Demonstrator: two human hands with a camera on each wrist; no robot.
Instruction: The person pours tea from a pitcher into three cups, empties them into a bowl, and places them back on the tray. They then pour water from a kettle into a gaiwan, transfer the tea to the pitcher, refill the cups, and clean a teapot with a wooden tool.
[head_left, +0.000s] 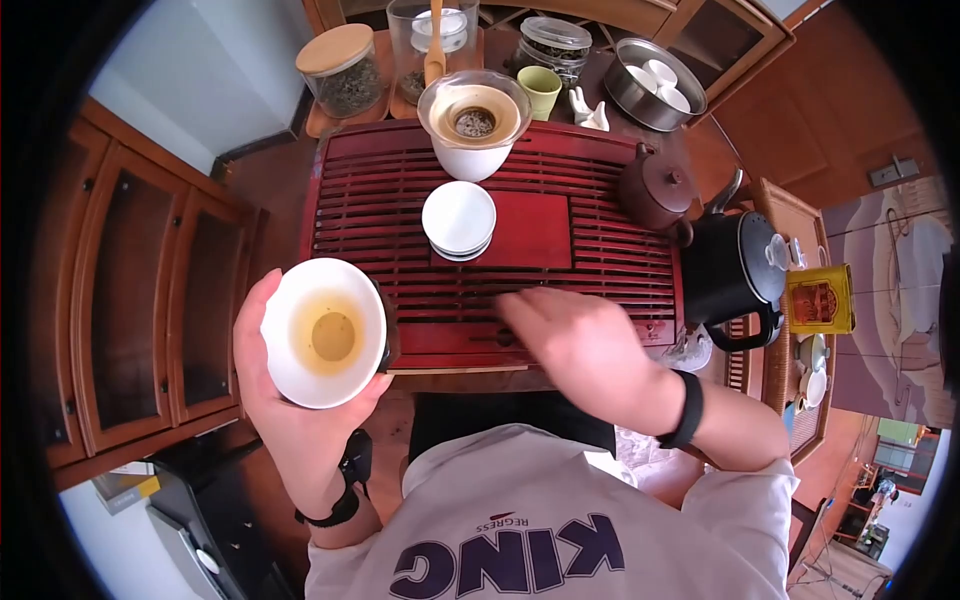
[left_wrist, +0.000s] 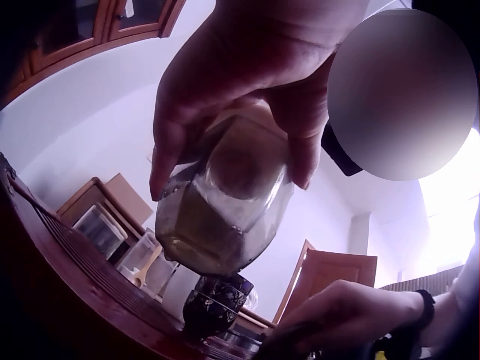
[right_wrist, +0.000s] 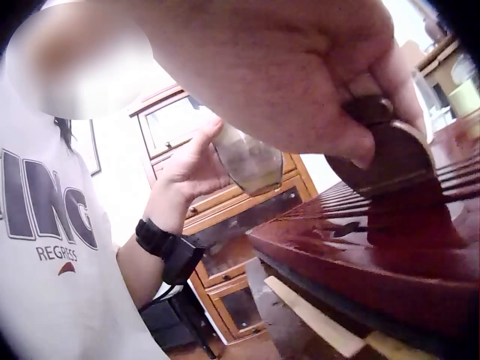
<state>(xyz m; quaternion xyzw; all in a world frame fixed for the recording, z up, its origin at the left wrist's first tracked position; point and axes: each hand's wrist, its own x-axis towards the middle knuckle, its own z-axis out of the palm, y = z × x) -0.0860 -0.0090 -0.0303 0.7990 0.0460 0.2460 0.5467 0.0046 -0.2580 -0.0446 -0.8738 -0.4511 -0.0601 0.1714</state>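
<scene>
My left hand holds a wide cup of pale yellow tea, raised at the tray's front left corner. From below, in the left wrist view, this cup looks faceted and glassy, with thumb and fingers of the left hand on opposite sides. My right hand is low over the front edge of the red slatted tray. In the right wrist view the right hand pinches a dark brown round piece by its top, at the tray surface; what it is, I cannot tell.
Stacked white cups stand mid-tray, with a strainer on a white vessel behind. A brown teapot and black kettle stand right. Tea jars, a green cup and a metal bowl line the back.
</scene>
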